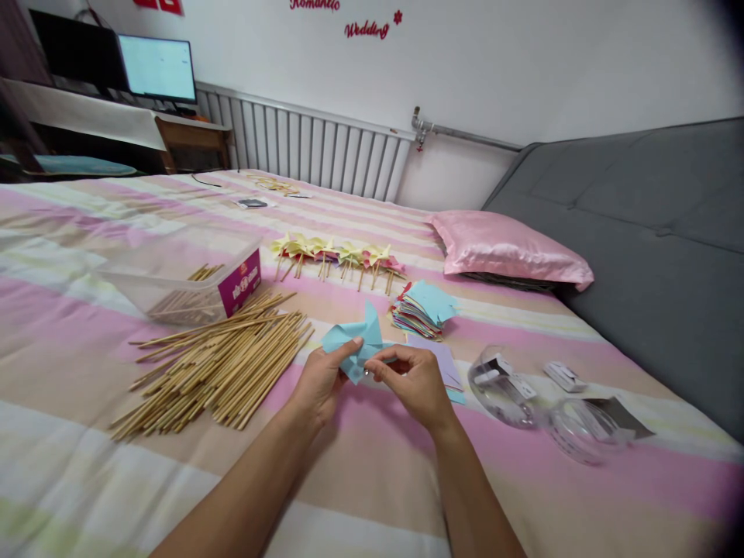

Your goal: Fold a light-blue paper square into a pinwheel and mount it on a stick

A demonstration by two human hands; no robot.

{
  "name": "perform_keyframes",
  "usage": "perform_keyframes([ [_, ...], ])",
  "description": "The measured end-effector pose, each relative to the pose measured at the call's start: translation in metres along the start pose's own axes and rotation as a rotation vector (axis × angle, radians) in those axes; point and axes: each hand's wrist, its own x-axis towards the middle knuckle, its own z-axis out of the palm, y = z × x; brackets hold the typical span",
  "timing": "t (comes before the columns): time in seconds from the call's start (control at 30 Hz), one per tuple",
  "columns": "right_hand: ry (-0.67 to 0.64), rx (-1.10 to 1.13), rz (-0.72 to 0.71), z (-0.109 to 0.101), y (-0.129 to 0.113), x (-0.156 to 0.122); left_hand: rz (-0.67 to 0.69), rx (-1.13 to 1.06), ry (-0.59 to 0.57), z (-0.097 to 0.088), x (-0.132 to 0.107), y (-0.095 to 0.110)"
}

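My left hand and my right hand meet over the striped bedspread, both pinching a light blue folded paper pinwheel. The left thumb presses its left flap. The right fingers curl at its centre, and whatever small part they may hold there is hidden. Just behind the pinwheel lies a stack of coloured paper squares, with a pale purple sheet under my right hand. A heap of wooden sticks lies left of my hands.
A clear plastic box with sticks stands at the left. A row of finished yellow pinwheels lies further back. Clear plastic tubs and small packets sit at the right, a pink pillow and grey headboard beyond.
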Motion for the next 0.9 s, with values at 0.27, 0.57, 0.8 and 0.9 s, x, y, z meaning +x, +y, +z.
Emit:
perform_keyframes([
  [0.27, 0.128, 0.018, 0.029, 0.008, 0.0, 0.001, 0.037, -0.016, 0.024, 0.004, -0.001, -0.002],
  [0.57, 0.262, 0.001, 0.066, 0.012, 0.0, 0.002, 0.04, -0.046, 0.062, 0.007, -0.002, -0.003],
  [0.8, 0.294, 0.003, 0.092, 0.012, 0.001, 0.001, 0.027, -0.028, 0.027, 0.008, -0.004, -0.004],
  [0.9, 0.298, 0.006, 0.099, 0.013, 0.003, 0.001, 0.026, -0.026, 0.015, 0.006, -0.004, -0.006],
])
